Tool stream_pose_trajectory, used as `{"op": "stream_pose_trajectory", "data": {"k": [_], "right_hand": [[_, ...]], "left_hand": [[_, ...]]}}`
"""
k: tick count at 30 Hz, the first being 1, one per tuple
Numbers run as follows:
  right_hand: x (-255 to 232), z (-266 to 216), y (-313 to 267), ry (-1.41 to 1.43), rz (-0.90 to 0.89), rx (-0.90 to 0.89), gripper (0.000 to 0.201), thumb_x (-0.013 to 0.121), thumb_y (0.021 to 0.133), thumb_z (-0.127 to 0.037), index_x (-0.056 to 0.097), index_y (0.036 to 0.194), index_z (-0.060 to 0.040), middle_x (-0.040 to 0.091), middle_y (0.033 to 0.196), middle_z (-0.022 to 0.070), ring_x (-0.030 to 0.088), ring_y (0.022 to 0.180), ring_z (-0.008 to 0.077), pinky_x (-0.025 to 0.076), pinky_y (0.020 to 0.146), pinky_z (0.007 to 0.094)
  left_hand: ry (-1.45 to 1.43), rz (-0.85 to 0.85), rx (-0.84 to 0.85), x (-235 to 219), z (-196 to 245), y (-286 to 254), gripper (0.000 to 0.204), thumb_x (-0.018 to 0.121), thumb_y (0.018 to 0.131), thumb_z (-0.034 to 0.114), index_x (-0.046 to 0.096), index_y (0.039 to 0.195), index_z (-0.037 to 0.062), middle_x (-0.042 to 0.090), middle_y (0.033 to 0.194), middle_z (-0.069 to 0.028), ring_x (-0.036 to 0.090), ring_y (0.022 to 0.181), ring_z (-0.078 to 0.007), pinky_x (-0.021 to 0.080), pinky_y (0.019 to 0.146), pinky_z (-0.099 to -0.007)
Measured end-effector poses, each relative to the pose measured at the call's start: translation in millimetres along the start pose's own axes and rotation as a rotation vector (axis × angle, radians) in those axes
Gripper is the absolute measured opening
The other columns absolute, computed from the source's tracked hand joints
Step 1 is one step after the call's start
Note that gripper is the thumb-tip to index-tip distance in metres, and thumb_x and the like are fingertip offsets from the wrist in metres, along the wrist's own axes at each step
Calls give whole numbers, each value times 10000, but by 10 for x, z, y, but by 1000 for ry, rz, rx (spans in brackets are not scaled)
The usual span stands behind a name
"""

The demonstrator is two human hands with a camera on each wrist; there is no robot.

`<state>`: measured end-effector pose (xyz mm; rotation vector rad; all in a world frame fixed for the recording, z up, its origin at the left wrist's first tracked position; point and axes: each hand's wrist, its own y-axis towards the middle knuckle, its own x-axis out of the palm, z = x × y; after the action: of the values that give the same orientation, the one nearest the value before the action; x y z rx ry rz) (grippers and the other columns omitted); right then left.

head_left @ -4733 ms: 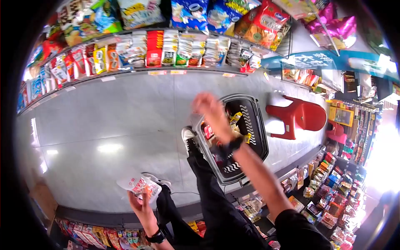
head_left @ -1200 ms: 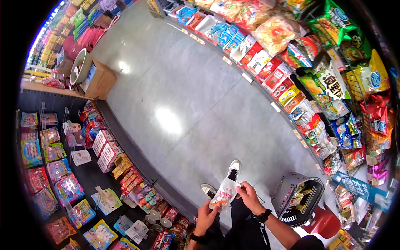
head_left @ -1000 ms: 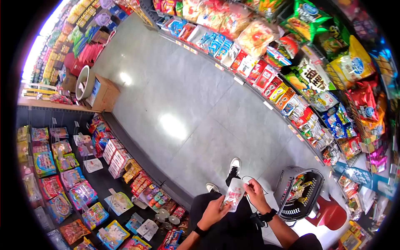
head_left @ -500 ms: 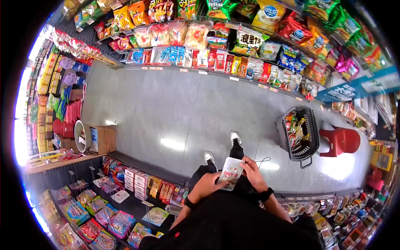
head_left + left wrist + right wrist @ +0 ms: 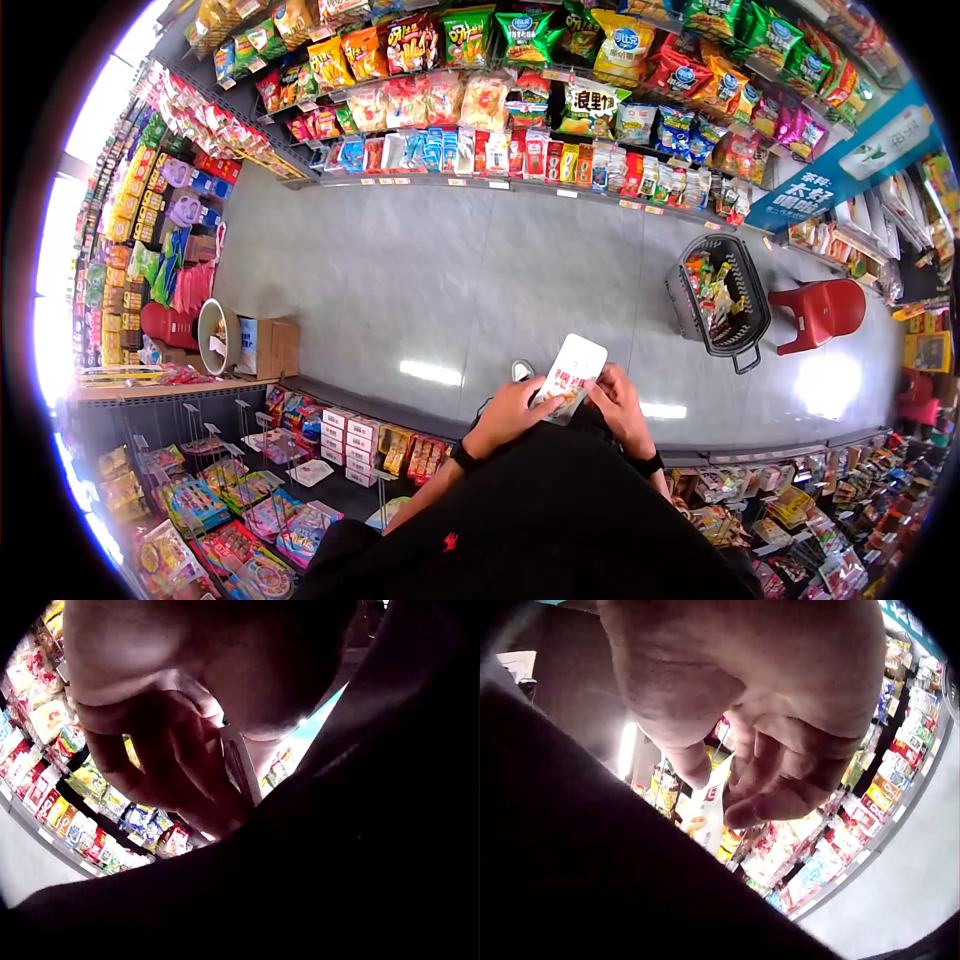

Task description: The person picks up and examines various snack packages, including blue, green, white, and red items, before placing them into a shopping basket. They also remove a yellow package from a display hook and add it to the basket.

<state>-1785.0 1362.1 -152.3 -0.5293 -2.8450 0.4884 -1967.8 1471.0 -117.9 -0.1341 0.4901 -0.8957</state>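
Note:
A flat white snack packet point(image 5: 580, 358) with red printing is held up in front of the body in the head view. My left hand point(image 5: 508, 412) pinches its lower left side, thumb lying across the front. On the other side my right hand point(image 5: 622, 408) grips the right edge between thumb and fingers. In the left wrist view the left hand point(image 5: 154, 742) is dark and only a thin edge of the packet point(image 5: 240, 761) shows. The right wrist view has the right hand point(image 5: 780, 712) with its thumb and curled fingers on the packet point(image 5: 709, 806).
A black shopping basket point(image 5: 735, 300) with several colourful packets stands on the floor at right, beside a red stool point(image 5: 825, 312). Shelves of snack bags point(image 5: 480, 100) run along the far side. A cardboard box point(image 5: 275, 347) is at left, and low racks of packets point(image 5: 215, 490) lie nearer.
The right hand came from over the basket to the packet, which the left hand held alone earlier. Both hands now hold it. The view has swung round, and the packet is raised closer.

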Motion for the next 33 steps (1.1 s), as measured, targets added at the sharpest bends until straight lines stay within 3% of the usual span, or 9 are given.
{"op": "stream_pose_trajectory", "data": {"k": [1, 2, 5, 10, 13, 19, 22, 27, 33], "right_hand": [[-90, 73, -60, -52, 1, -25, 217, 623, 945, -96, 536, 1089, 40, 659, 888, 54, 572, 774, 66, 467, 677, 231], [-175, 119, -129, -106, 0, -44, 191, 626, 944, -102, 557, 1049, 42, 661, 861, 49, 567, 758, 66, 466, 669, 235], [-355, 50, -335, -229, 40, -83, 173, 636, 936, -117, 582, 940, 47, 641, 784, 36, 542, 720, 59, 455, 642, 244], [-666, -68, -573, -51, 177, -110, 165, 625, 933, -108, 566, 925, 47, 619, 757, 28, 516, 703, 51, 438, 619, 240], [-894, -2, -708, 24, 226, -149, 147, 609, 937, -101, 552, 910, 32, 609, 752, 25, 501, 684, 49, 427, 603, 234], [-1283, 200, -957, 216, 290, -174, 135, 603, 942, -113, 540, 868, -19, 549, 736, -24, 486, 683, 38, 398, 588, 208], [-1424, 212, -1093, 249, 306, -160, 157, 618, 950, -132, 547, 895, -2, 575, 775, -16, 507, 702, 40, 426, 617, 221], [-1470, 452, -1282, 332, 441, -193, 174, 637, 947, -161, 571, 949, 0, 599, 785, 1, 528, 719, 47, 451, 646, 228], [-1417, 393, -1609, 189, 821, -273, 274, 653, 932, -213, 634, 1069, 24, 673, 839, 51, 565, 727, 97, 480, 683, 270]], "left_hand": [[5, -7, 9, 56, 47, 22, 357, 659, 898, 313, 634, 1072, 3, 695, 874, -179, 676, 778, -342, 507, 692, -373], [-62, 34, 65, 176, -22, 62, 355, 691, 896, 294, 634, 1058, -17, 698, 854, -176, 667, 721, -223, 498, 669, -326], [-118, -30, 86, 377, 256, 142, 368, 651, 912, 313, 625, 1083, -12, 696, 913, -199, 682, 807, -339, 510, 703, -366], [-116, -7, 161, 800, 578, 277, 339, 670, 919, 292, 629, 1023, -28, 681, 806, -168, 625, 645, -208, 479, 642, -323], [56, -84, 78, 1021, 694, 365, 346, 675, 914, 307, 642, 1041, -14, 670, 804, -178, 579, 644, -187, 469, 626, -327], [-40, -137, 133, 1570, 745, 447, 337, 662, 926, 289, 648, 1050, -24, 685, 820, -149, 597, 712, -121, 486, 679, -307], [-231, -219, 45, 1743, 801, 475, 299, 654, 940, 244, 657, 1041, -37, 706, 878, -54, 623, 790, -89, 491, 709, -259], [-114, -393, 28, 1887, 902, 643, 297, 659, 939, 241, 658, 1031, -41, 699, 886, -56, 614, 809, -88, 490, 730, -264], [-15, -811, 61, 2217, 1087, 997, 233, 642, 953, 165, 660, 1065, -38, 694, 958, -48, 614, 856, -98, 492, 789, -267]]}}
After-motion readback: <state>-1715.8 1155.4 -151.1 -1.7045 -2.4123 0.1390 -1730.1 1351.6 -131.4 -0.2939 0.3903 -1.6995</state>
